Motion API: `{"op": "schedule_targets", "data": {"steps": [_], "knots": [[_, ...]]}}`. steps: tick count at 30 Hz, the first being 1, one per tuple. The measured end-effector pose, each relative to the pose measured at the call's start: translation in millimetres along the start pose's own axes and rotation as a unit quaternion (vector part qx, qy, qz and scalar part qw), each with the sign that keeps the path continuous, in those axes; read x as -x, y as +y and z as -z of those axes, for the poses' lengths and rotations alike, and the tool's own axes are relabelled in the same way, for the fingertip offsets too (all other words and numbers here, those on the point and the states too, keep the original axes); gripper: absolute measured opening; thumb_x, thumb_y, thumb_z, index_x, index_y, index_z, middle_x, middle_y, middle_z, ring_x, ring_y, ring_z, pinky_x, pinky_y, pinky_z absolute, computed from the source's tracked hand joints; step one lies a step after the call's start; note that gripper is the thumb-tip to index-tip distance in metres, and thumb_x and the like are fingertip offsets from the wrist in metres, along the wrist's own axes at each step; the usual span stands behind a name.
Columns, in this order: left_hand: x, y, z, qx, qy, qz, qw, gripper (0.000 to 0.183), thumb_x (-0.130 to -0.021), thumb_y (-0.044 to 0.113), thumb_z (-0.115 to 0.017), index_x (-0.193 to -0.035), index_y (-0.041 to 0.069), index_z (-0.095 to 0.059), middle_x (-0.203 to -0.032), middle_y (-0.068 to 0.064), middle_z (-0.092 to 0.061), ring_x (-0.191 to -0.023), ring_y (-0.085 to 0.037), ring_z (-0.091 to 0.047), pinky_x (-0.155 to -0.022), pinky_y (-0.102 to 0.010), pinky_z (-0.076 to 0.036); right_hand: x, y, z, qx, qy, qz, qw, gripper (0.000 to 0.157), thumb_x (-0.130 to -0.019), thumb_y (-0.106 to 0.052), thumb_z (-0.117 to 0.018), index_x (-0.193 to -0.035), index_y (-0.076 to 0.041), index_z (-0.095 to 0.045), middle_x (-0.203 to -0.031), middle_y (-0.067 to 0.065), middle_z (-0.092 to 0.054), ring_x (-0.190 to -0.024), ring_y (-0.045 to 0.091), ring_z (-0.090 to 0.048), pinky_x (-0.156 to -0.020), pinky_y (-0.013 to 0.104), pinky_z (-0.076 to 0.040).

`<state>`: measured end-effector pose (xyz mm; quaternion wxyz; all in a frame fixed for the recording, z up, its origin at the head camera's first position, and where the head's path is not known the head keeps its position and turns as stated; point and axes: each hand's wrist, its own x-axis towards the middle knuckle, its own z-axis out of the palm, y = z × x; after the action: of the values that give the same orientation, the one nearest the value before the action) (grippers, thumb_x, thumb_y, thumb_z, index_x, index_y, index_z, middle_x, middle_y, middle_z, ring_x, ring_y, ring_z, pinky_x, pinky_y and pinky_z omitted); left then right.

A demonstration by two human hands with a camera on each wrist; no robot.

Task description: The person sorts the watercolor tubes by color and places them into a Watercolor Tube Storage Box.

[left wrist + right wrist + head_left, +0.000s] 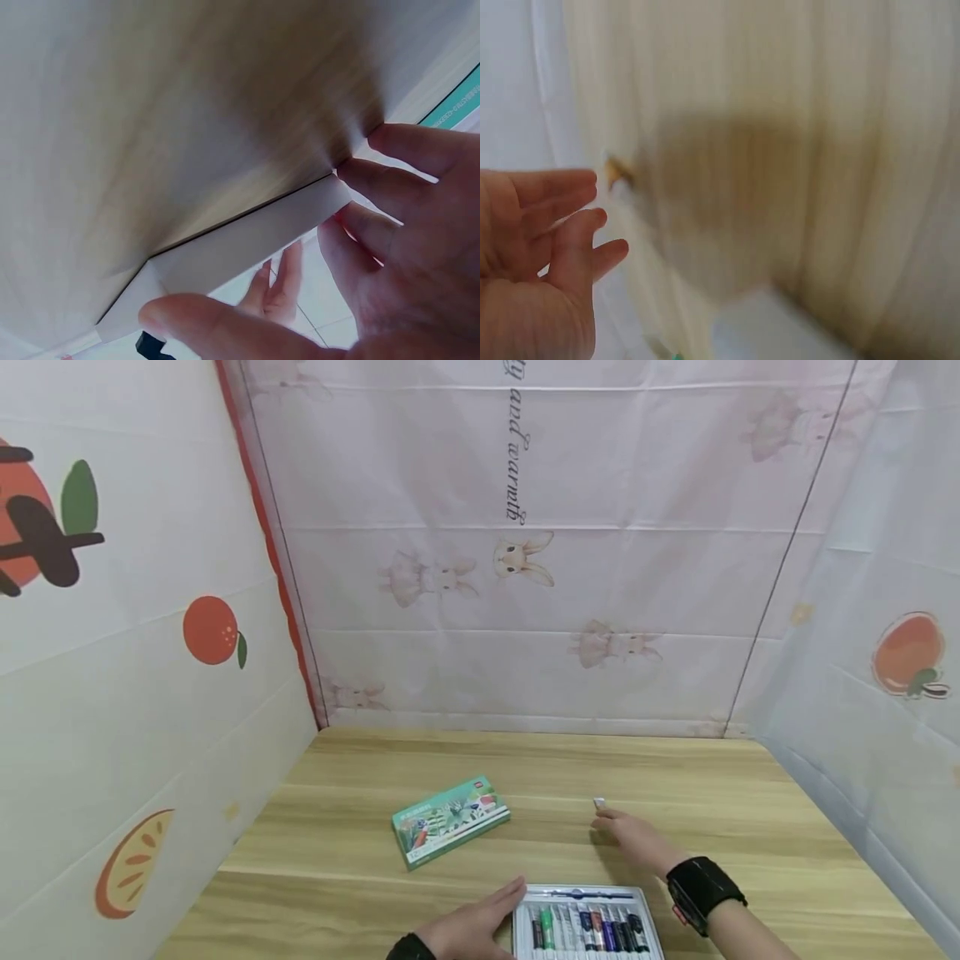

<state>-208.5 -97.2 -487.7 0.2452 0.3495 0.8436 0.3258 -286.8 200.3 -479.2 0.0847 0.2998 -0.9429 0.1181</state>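
A shallow white tray point(651, 920) of paint tubes lies at the front of the table, its tubes point(592, 931) in a row with dark, green, orange and blue bands. My left hand point(480, 922) touches the tray's left side; in the left wrist view its fingers point(375, 169) meet a corner of the white side wall point(247, 232). Further forward on the right, my right hand point(633, 839) reaches to a small tube point(599, 802). In the right wrist view, the blurred tube point(619, 176) appears just beyond the loosely bent fingertips point(585, 184), with a small gap.
A green illustrated box point(450, 822) lies tilted on the wood-grain table point(360, 768), left of centre. Printed cloth walls point(465, 677) enclose the table at the back and both sides. Each wrist wears a black band point(703, 893).
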Motion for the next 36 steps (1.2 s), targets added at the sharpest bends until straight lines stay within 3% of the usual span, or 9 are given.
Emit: {"op": "schedule_targets", "data": {"steps": [3, 9, 16, 24, 29, 36], "knots": [[-0.9, -0.4, -0.3, -0.004, 0.002, -0.007, 1.0000, 0.082, -0.067, 0.048, -0.057, -0.132, 0.018, -0.015, -0.135, 0.006, -0.010, -0.118, -0.009, -0.016, -0.089, -0.026, -0.025, 3, 5, -4.3, 0.007, 0.006, 0.005, 1.000, 0.042, -0.064, 0.021, -0.053, -0.096, -0.005, -0.059, -0.103, 0.012, -0.051, -0.091, 0.026, -0.050, -0.074, 0.033, -0.040], [-1.3, 0.1, 1.6, -0.014, 0.008, 0.000, 0.9999, 0.082, -0.068, 0.045, -0.058, -0.132, 0.019, -0.015, -0.135, 0.006, -0.010, -0.118, -0.011, -0.016, -0.089, -0.027, -0.026, 4, 4, -7.3, 0.033, 0.050, 0.065, 0.996, 0.024, -0.064, 0.005, -0.063, -0.083, -0.010, -0.063, -0.082, -0.002, -0.054, -0.074, 0.012, -0.050, -0.059, 0.021, -0.043], [-1.5, 0.9, 2.3, -0.016, 0.006, 0.004, 0.9999, 0.082, -0.067, 0.047, -0.058, -0.132, 0.020, -0.015, -0.135, 0.006, -0.010, -0.118, -0.011, -0.016, -0.090, -0.028, -0.025, 10, 6, -7.5, 0.058, 0.055, 0.105, 0.991, 0.026, -0.062, 0.001, -0.063, -0.083, -0.014, -0.062, -0.083, -0.003, -0.055, -0.075, 0.013, -0.050, -0.060, 0.026, -0.043], [-0.8, 0.6, 0.6, -0.018, 0.007, 0.006, 0.9998, 0.083, -0.066, 0.049, -0.058, -0.132, 0.019, -0.016, -0.135, 0.006, -0.011, -0.118, -0.010, -0.017, -0.089, -0.027, -0.026, 19, 7, -8.2, 0.059, 0.042, 0.080, 0.994, 0.016, -0.066, -0.005, -0.064, -0.078, -0.016, -0.062, -0.075, -0.007, -0.053, -0.068, 0.010, -0.046, -0.056, 0.024, -0.041], [-1.8, 0.6, 1.8, -0.020, -0.003, 0.001, 0.9998, 0.081, -0.069, 0.046, -0.057, -0.132, 0.017, -0.015, -0.135, 0.005, -0.010, -0.118, -0.011, -0.016, -0.090, -0.027, -0.025, 22, 5, -10.4, 0.079, 0.059, 0.088, 0.991, 0.017, -0.065, -0.007, -0.066, -0.077, -0.018, -0.062, -0.072, -0.009, -0.051, -0.065, 0.008, -0.048, -0.054, 0.023, -0.042], [-1.7, 2.2, 1.3, -0.013, -0.003, 0.004, 0.9999, 0.081, -0.069, 0.045, -0.058, -0.132, 0.016, -0.016, -0.135, 0.005, -0.011, -0.118, -0.010, -0.017, -0.090, -0.028, -0.025, 25, 0, -6.0, 0.056, 0.055, 0.097, 0.992, 0.017, -0.067, -0.006, -0.065, -0.079, -0.017, -0.061, -0.073, -0.009, -0.050, -0.064, 0.005, -0.049, -0.053, 0.020, -0.041]]}}
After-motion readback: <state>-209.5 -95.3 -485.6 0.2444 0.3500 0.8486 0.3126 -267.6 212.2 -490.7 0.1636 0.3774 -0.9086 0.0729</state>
